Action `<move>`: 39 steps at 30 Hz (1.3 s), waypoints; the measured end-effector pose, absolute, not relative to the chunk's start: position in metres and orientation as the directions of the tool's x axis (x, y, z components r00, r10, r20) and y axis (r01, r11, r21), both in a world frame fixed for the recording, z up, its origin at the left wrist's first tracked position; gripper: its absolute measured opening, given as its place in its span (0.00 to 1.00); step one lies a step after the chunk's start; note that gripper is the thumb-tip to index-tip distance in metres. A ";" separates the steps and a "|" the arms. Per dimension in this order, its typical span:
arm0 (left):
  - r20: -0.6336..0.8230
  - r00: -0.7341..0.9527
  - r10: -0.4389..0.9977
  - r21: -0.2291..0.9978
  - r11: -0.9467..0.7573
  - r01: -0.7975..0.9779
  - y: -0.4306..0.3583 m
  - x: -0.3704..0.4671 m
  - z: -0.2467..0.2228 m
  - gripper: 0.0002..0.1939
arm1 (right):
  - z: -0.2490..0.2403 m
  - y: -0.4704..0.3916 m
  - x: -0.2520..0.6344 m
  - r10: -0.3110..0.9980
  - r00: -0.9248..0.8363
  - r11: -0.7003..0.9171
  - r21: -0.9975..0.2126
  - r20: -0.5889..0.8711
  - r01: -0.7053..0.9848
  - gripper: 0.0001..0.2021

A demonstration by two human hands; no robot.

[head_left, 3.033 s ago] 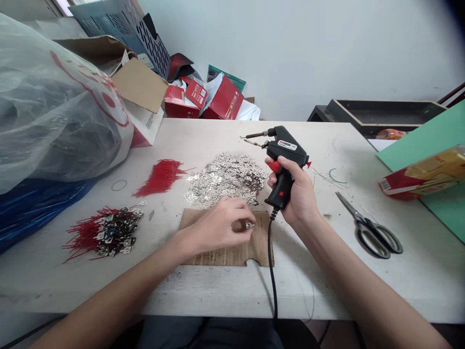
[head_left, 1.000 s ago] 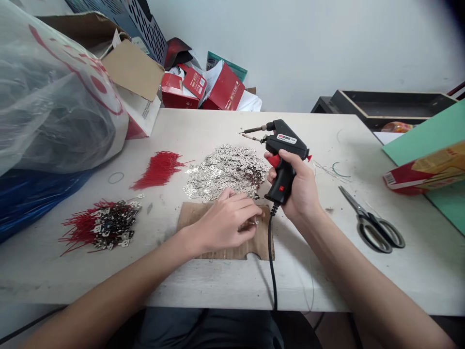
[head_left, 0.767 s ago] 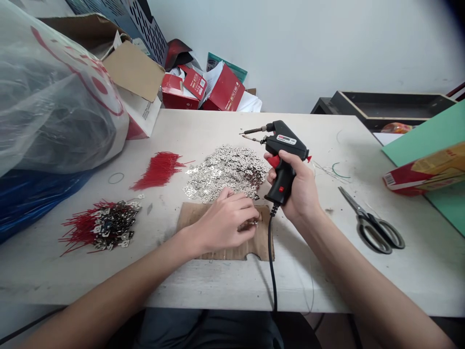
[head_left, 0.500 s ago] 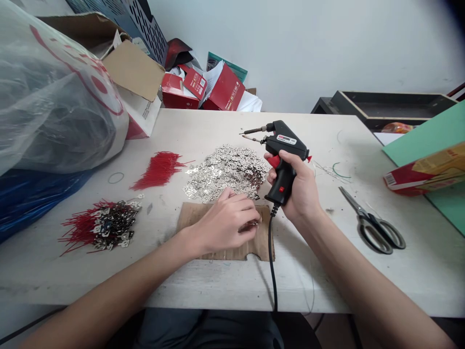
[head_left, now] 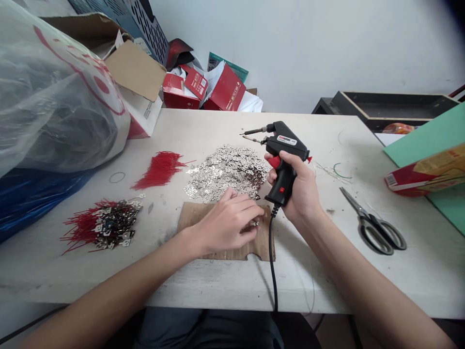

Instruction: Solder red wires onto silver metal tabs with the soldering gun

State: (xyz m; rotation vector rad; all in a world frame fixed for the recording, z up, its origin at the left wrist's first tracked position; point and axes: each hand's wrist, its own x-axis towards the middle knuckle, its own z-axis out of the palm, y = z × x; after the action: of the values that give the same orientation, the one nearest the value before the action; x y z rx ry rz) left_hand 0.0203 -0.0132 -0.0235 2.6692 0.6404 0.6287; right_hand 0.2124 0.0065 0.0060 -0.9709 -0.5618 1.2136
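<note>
The right hand (head_left: 300, 191) grips a black soldering gun (head_left: 282, 160) upright beside the cardboard pad (head_left: 225, 232). On that pad, the left hand (head_left: 227, 223) pinches a small metal tab (head_left: 255, 223).

The left hand (head_left: 227, 223) covers most of the small metal piece (head_left: 255, 223) pinched at its fingertips on the cardboard pad (head_left: 221, 235); its shape is too small to tell. The right hand (head_left: 300, 191) wraps the soldering gun (head_left: 283, 155), hiding most of the grip. The gun's black cord (head_left: 271, 271) drops behind the table (head_left: 203, 291) edge. Right of the pad, the red-and-yellow packet (head_left: 425, 172) is cut off by the picture's edge.
</note>
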 end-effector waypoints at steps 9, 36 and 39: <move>0.302 0.812 0.499 0.410 -0.837 0.362 -0.014 0.022 -0.023 0.05 | 0.007 0.006 0.212 0.951 0.284 0.047 -0.851 -0.123 -0.523 0.16; 0.174 0.864 0.472 0.416 -0.831 0.370 0.006 -0.004 -0.002 0.11 | 0.034 -0.060 0.242 0.805 0.546 0.326 -0.942 0.233 -0.079 0.03; 0.142 0.820 0.555 0.542 -0.737 0.405 0.016 -0.015 0.003 0.10 | 0.020 -0.108 0.248 0.815 0.559 0.200 -0.980 0.154 -0.022 0.06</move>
State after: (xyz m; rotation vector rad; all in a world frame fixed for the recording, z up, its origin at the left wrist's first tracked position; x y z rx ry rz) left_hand -0.0151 0.0156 0.0026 2.5016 0.7097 0.4042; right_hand 0.2477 -0.1083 0.0197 -1.2410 -0.8003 0.6817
